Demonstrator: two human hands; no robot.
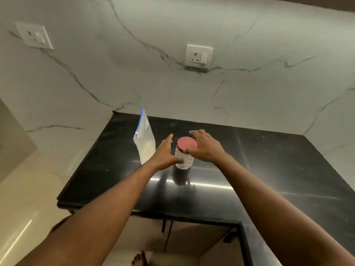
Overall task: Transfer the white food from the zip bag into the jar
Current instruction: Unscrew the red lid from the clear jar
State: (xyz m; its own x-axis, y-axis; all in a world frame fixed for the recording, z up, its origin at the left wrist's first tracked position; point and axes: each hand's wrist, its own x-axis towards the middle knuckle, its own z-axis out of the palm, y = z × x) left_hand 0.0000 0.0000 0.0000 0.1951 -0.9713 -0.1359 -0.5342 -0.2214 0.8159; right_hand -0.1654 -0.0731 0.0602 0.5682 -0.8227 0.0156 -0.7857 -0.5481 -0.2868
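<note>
Red plastic caps the jar [183,157], and both hands are at it near the middle of the frame. The right hand [205,148] arches over the lid [187,144], thumb at its near edge and fingers spread past the far rim; whether it truly grips the lid I cannot tell. The left hand [166,153] is open, fingers apart, its thumb touching the jar's clear ribbed side below the lid. The jar stands upright on the counter [259,169], a glossy black slab that mirrors the jar and the forearms. Just left of the left hand stands the bag [144,141], upright and leaning a little, blue zip strip at its top, white food settled in its lower half. It stands apart from the jar, with the left hand between them. Behind rises a pale marble-look wall, with one socket [198,56] above the jar in the upper middle and another socket [34,35] at the upper left. At the bottom edge a bare foot [140,259] shows on the floor.
</note>
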